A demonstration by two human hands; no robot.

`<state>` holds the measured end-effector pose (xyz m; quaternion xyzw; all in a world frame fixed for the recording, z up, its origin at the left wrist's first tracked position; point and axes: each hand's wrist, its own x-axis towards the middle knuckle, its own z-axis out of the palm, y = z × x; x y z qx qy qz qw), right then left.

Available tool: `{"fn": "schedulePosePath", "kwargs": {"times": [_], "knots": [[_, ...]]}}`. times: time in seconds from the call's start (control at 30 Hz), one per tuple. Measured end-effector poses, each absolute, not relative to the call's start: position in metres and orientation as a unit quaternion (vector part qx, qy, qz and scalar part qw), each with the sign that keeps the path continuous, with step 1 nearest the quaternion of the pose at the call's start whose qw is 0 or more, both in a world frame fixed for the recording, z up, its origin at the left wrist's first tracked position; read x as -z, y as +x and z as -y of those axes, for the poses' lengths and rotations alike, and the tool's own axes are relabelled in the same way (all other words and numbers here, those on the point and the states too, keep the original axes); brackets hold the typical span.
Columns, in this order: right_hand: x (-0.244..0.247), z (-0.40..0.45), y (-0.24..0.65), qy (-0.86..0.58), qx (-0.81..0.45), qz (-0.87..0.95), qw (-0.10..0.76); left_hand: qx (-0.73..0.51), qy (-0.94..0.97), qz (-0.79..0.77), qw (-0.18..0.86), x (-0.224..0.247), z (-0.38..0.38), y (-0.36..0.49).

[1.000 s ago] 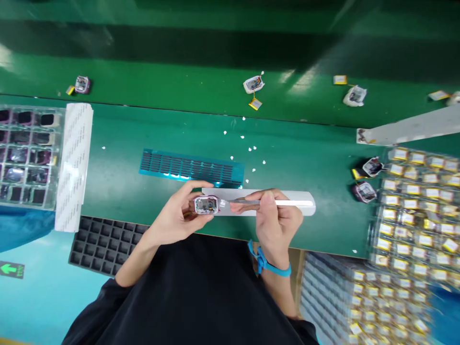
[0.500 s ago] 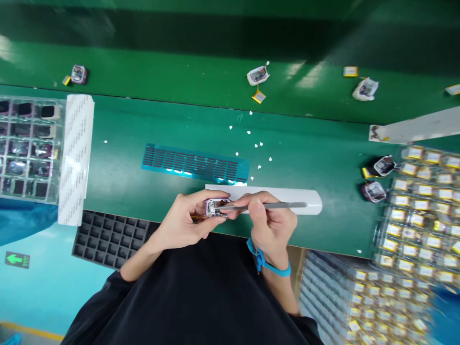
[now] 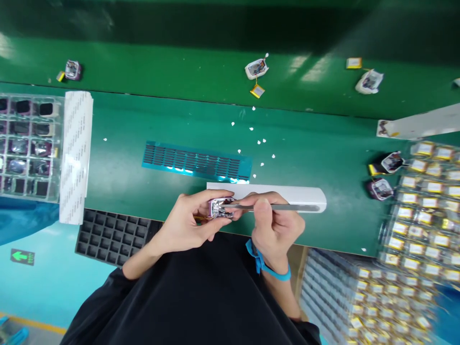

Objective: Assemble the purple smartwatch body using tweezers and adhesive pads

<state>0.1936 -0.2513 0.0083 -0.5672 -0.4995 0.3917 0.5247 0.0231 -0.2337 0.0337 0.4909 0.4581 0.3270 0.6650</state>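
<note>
My left hand (image 3: 192, 221) grips a small open device housing (image 3: 216, 209) between thumb and fingers, its white rim and inner electronics facing up. Pinched in my right hand (image 3: 275, 220) are grey metal tweezers (image 3: 283, 207), their tips reaching inside the housing. Whether the tips hold a part is too small to tell. A white strip of paper (image 3: 298, 194) lies on the bench just beyond the hands. Behind it is a blue sheet (image 3: 197, 162) with rows of small dark strips.
At left stand a clear tray of devices (image 3: 30, 143) and a white printed strip (image 3: 75, 158); below is a black compartment tray (image 3: 111, 235). Open housings with batteries (image 3: 257, 91) sit along the back. Trays of batteries (image 3: 419, 211) fill the right. Small white bits (image 3: 264, 140) dot the bench (image 3: 161, 120).
The housing and both hands appear slightly further right, and the view has shifted a little. The tweezers still reach into the housing, now held more level.
</note>
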Motion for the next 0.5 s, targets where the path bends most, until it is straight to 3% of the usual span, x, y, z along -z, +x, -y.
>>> {"fn": "schedulePosePath", "kwargs": {"times": [0.5], "knots": [[-0.016, 0.251, 0.190, -0.518, -0.375, 0.556, 0.531, -0.339, 0.514, -0.438, 0.655, -0.036, 0.235, 0.014]]}}
